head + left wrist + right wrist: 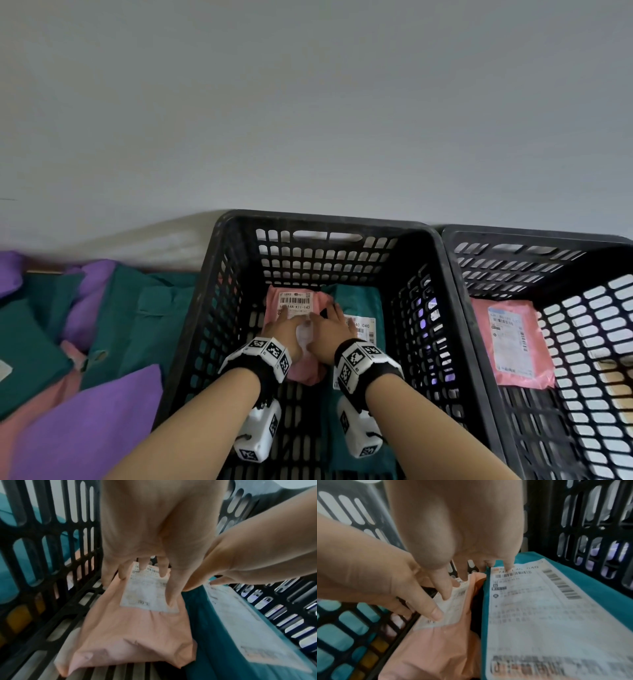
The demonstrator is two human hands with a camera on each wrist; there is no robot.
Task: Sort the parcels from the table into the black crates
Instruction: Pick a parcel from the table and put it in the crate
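A pink parcel (pixel 306 371) (pixel 133 635) with a white label lies on the floor of the left black crate (pixel 325 219). A teal parcel (pixel 359 298) (pixel 607 601) with a larger label lies beside it on the right. Both my hands are down in this crate. My left hand (pixel 284 329) (pixel 149 588) rests straight fingers and thumb on the pink parcel's label. My right hand (pixel 332 325) (pixel 477 581) has straight fingers too: the thumb touches the pink label, the fingertips reach the seam between the two parcels and the teal one's label.
A second black crate (pixel 513 236) stands against the first on the right and holds a pink parcel (pixel 510 346). On the table to the left lie teal parcels (pixel 34 342), purple parcels (pixel 85 428) and a pink one (pixel 34 404). A grey wall is behind.
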